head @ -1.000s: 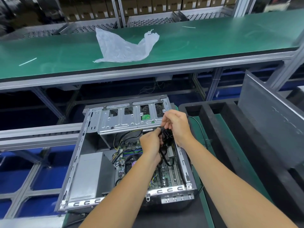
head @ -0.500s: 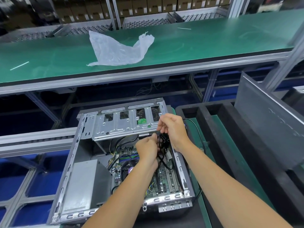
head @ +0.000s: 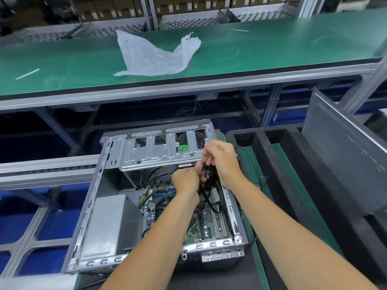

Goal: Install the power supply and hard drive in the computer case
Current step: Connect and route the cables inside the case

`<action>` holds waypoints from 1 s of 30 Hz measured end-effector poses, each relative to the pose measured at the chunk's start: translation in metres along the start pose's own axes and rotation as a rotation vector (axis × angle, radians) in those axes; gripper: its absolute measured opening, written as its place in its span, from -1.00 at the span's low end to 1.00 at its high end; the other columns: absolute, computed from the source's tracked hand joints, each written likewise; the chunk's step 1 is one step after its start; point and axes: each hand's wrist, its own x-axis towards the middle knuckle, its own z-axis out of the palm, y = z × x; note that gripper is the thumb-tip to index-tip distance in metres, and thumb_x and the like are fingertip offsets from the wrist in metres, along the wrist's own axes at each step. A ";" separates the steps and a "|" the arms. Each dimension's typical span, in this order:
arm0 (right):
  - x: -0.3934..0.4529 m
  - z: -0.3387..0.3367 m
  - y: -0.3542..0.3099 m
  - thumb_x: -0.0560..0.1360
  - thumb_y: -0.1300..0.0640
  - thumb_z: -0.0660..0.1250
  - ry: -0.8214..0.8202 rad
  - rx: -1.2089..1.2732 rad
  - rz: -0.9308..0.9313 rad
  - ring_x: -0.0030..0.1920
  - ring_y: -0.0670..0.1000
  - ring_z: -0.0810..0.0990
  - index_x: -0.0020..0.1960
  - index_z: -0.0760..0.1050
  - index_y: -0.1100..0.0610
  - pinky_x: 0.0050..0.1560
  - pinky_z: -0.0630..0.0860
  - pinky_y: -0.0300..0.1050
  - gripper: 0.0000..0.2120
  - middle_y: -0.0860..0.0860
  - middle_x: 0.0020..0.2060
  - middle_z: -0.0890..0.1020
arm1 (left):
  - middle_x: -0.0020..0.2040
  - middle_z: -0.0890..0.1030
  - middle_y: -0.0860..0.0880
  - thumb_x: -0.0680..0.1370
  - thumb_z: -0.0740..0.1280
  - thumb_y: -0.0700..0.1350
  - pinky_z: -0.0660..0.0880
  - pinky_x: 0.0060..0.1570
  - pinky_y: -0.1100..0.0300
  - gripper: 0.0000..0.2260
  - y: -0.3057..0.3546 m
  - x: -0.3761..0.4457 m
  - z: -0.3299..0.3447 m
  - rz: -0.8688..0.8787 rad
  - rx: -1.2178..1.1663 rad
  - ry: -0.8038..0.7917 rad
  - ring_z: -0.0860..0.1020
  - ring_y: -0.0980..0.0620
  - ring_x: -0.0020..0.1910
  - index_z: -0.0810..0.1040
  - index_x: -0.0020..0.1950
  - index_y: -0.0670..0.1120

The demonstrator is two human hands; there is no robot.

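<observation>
An open grey computer case point(head: 88, 208) lies on its side below me. The grey power supply point(head: 106, 225) sits in its near left corner. A metal drive cage point(head: 155, 153) spans the far end, and the green motherboard point(head: 207, 225) shows on the right. Both hands meet over the case's right side, just under the cage. My left hand point(head: 185, 183) and my right hand point(head: 222, 162) both grip a bundle of black cables point(head: 207, 185) that loops down onto the motherboard. The cable ends are hidden by my fingers.
A green workbench point(head: 272, 51) runs across the back with a crumpled clear plastic bag point(head: 152, 57) on it. To the right, a black foam tray point(head: 280, 164) holds an upright grey side panel point(head: 343, 153). A metal conveyor rail point(head: 46, 168) runs left of the case.
Both hands stay on the black cable bundle and have lifted it slightly toward the drive cage. The view has shifted a little, so the case sits lower and more central.
</observation>
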 end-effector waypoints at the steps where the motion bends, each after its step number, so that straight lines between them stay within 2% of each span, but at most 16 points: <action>1: -0.001 0.001 0.000 0.54 0.33 0.23 -0.003 -0.003 -0.002 -0.45 -0.07 0.44 -0.39 0.50 0.22 -0.37 0.41 -0.27 -0.67 0.08 -0.47 0.54 | -0.47 0.49 -0.13 0.51 0.39 -0.28 0.38 -0.47 0.25 -0.77 0.001 0.000 0.001 -0.009 -0.014 0.013 0.44 -0.01 -0.50 0.53 -0.36 -0.26; 5: -0.001 0.003 -0.001 0.54 0.35 0.22 -0.003 -0.018 -0.012 -0.48 -0.08 0.45 -0.38 0.49 0.26 -0.39 0.41 -0.28 -0.69 0.08 -0.48 0.53 | -0.44 0.50 -0.15 0.46 0.41 -0.32 0.39 -0.47 0.23 -0.77 0.003 -0.002 0.008 -0.050 -0.044 0.090 0.45 -0.02 -0.49 0.49 -0.39 -0.24; 7: -0.002 0.003 -0.001 0.54 0.34 0.22 0.004 -0.032 -0.007 -0.47 -0.07 0.45 -0.38 0.49 0.25 -0.38 0.41 -0.27 -0.68 0.09 -0.47 0.53 | -0.41 0.51 -0.14 0.47 0.41 -0.29 0.39 -0.53 0.26 -0.80 0.005 -0.002 0.006 -0.075 -0.030 0.066 0.45 0.00 -0.55 0.49 -0.34 -0.23; 9: -0.003 0.003 -0.001 0.54 0.34 0.22 0.022 -0.027 0.000 -0.47 -0.08 0.44 -0.38 0.49 0.25 -0.37 0.40 -0.29 -0.68 0.09 -0.46 0.53 | -0.33 0.59 -0.14 0.53 0.39 -0.19 0.46 -0.50 0.27 -0.83 0.007 0.000 -0.002 -0.071 0.028 0.005 0.51 0.04 -0.54 0.54 -0.22 -0.24; 12: -0.005 0.003 -0.003 0.54 0.35 0.21 0.055 0.012 0.002 -0.49 -0.10 0.43 -0.38 0.49 0.25 -0.40 0.40 -0.32 -0.68 0.13 -0.46 0.53 | -0.14 0.65 -0.15 0.55 0.34 -0.17 0.58 -0.11 0.09 -0.83 0.007 0.006 -0.012 -0.078 0.091 -0.068 0.61 -0.05 -0.23 0.59 -0.01 -0.28; 13: -0.005 0.003 -0.004 0.54 0.35 0.21 0.062 0.021 0.003 -0.50 -0.10 0.43 -0.38 0.49 0.26 -0.41 0.40 -0.32 -0.68 0.14 -0.46 0.52 | -0.13 0.62 -0.15 0.53 0.34 -0.20 0.56 -0.01 0.02 -0.85 0.007 0.007 -0.013 -0.072 0.101 -0.077 0.57 -0.05 -0.18 0.58 -0.02 -0.29; 14: -0.005 0.004 -0.005 0.54 0.35 0.21 0.067 0.023 0.006 -0.50 -0.10 0.43 -0.38 0.49 0.27 -0.41 0.40 -0.32 -0.69 0.15 -0.46 0.52 | -0.16 0.59 -0.15 0.52 0.35 -0.23 0.54 0.00 -0.01 -0.90 0.006 0.006 -0.013 -0.056 0.111 -0.077 0.53 -0.05 -0.18 0.56 -0.07 -0.27; 15: -0.006 0.004 -0.005 0.54 0.35 0.21 0.070 0.023 0.010 -0.50 -0.10 0.42 -0.37 0.49 0.27 -0.41 0.39 -0.32 -0.69 0.14 -0.46 0.51 | -0.20 0.54 -0.16 0.50 0.36 -0.25 0.53 -0.09 0.00 -0.95 0.006 0.004 -0.012 -0.035 0.119 -0.063 0.49 -0.03 -0.20 0.53 -0.12 -0.22; 17: -0.006 0.004 -0.005 0.53 0.35 0.21 0.078 0.019 0.013 -0.50 -0.09 0.42 -0.37 0.48 0.27 -0.42 0.39 -0.33 -0.69 0.13 -0.46 0.51 | -0.27 0.45 -0.14 0.48 0.37 -0.28 0.33 -0.29 0.11 -0.86 0.005 0.002 -0.008 -0.006 0.121 -0.008 0.39 -0.01 -0.26 0.45 -0.23 -0.18; 19: -0.006 0.004 -0.006 0.53 0.34 0.22 0.082 0.009 0.009 -0.49 -0.09 0.42 -0.37 0.49 0.27 -0.41 0.40 -0.32 -0.70 0.12 -0.47 0.52 | -0.28 0.43 -0.12 0.47 0.37 -0.29 0.26 -0.28 0.16 -0.82 0.004 0.003 -0.007 0.006 0.108 0.006 0.36 0.01 -0.26 0.42 -0.28 -0.16; 21: -0.005 0.003 -0.005 0.53 0.34 0.22 0.080 0.009 0.005 -0.50 -0.10 0.42 -0.38 0.49 0.26 -0.41 0.40 -0.32 -0.70 0.11 -0.47 0.52 | -0.24 0.45 -0.12 0.48 0.38 -0.24 0.39 -0.16 0.16 -0.90 0.007 0.002 -0.012 0.024 0.142 -0.080 0.41 0.00 -0.23 0.47 -0.18 -0.15; 23: -0.006 0.004 -0.005 0.54 0.34 0.22 0.079 0.018 0.003 -0.50 -0.11 0.43 -0.38 0.48 0.26 -0.41 0.39 -0.32 -0.69 0.10 -0.48 0.52 | -0.21 0.48 -0.12 0.50 0.41 -0.16 0.47 -0.07 0.12 -0.90 0.008 0.002 -0.024 0.079 0.312 -0.202 0.45 -0.02 -0.23 0.53 -0.14 -0.15; 26: -0.005 0.003 -0.003 0.54 0.34 0.21 0.082 0.013 0.004 -0.50 -0.12 0.43 -0.37 0.49 0.25 -0.41 0.39 -0.33 -0.69 0.08 -0.48 0.53 | -0.26 0.51 -0.10 0.45 0.48 -0.16 0.58 -0.17 0.10 -0.81 0.005 0.000 -0.038 0.120 0.542 -0.305 0.49 -0.02 -0.35 0.48 -0.22 -0.16; 28: -0.005 0.003 -0.002 0.55 0.33 0.21 0.085 0.018 0.005 -0.50 -0.12 0.43 -0.36 0.49 0.26 -0.41 0.39 -0.35 -0.69 0.08 -0.49 0.53 | -0.25 0.58 -0.10 0.45 0.49 -0.10 0.64 -0.14 0.01 -0.78 0.006 -0.004 -0.043 0.031 0.659 -0.381 0.54 -0.02 -0.38 0.51 -0.14 -0.19; 30: -0.004 0.002 -0.001 0.54 0.33 0.21 0.083 0.017 0.012 -0.50 -0.12 0.43 -0.35 0.49 0.27 -0.41 0.39 -0.35 -0.71 0.07 -0.49 0.54 | -0.18 0.61 -0.12 0.43 0.51 -0.04 0.65 -0.20 0.07 -0.72 0.005 -0.005 -0.044 -0.009 0.744 -0.459 0.56 -0.01 -0.38 0.52 -0.12 -0.21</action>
